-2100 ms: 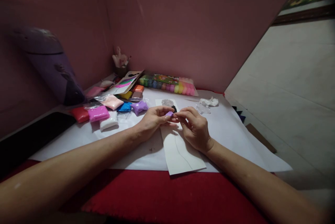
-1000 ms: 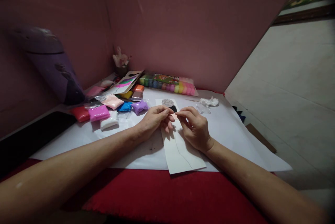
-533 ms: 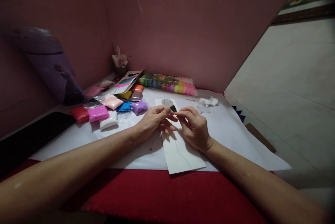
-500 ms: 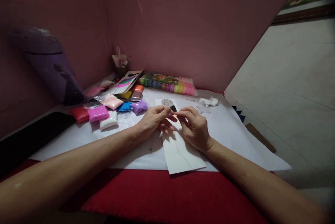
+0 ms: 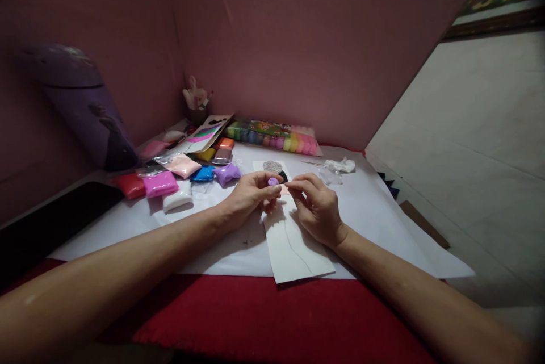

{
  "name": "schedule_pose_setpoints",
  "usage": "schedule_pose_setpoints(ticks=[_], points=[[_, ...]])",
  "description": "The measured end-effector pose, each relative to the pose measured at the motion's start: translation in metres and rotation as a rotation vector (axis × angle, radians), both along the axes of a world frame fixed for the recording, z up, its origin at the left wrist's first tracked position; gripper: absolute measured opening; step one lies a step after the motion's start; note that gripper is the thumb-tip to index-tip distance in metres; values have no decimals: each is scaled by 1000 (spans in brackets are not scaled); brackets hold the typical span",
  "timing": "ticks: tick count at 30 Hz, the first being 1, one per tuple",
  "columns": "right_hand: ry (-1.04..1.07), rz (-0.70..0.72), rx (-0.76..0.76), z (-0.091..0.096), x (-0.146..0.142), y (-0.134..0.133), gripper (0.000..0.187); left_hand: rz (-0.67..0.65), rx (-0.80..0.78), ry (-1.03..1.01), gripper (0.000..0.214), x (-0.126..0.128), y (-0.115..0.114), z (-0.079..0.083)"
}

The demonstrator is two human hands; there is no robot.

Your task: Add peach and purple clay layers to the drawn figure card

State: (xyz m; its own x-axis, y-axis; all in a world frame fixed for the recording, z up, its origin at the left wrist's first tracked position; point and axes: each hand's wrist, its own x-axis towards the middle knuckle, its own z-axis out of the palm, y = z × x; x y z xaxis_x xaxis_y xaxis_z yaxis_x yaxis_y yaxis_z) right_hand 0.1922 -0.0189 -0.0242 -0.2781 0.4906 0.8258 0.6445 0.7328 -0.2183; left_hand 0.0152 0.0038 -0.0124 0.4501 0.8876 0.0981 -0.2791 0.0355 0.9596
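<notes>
My left hand (image 5: 247, 198) pinches a small lump of purple clay (image 5: 273, 181) between thumb and fingertips. My right hand (image 5: 315, 209) is closed in a pinch right beside it, fingertips touching the clay or a tiny bit of it. Both hands hover over the top of a white card (image 5: 293, 242) with a thin drawn line. At the card's far end sit a grey textured clay patch (image 5: 272, 166) and a small black piece (image 5: 283, 175).
Packets of coloured clay (image 5: 159, 184) lie at the left on the white paper sheet (image 5: 374, 210). A row of clay tubs (image 5: 272, 137) stands by the wall. White scraps (image 5: 340, 165), a purple container (image 5: 85, 108) and the red cloth (image 5: 255, 318) surround them.
The purple clay was hidden in my left fingers a moment ago and now shows again at the fingertips. Both hands stay in place over the card.
</notes>
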Motion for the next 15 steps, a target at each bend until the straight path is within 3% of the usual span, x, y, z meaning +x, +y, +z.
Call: schedule_pose_setpoints(ticks=[5, 15], points=[[-4, 2, 13, 0, 1, 0, 16, -4, 25, 47, 33, -2, -1, 1], [0, -6, 2, 0, 0, 0, 15, 50, 1, 6, 36, -1, 2, -1]])
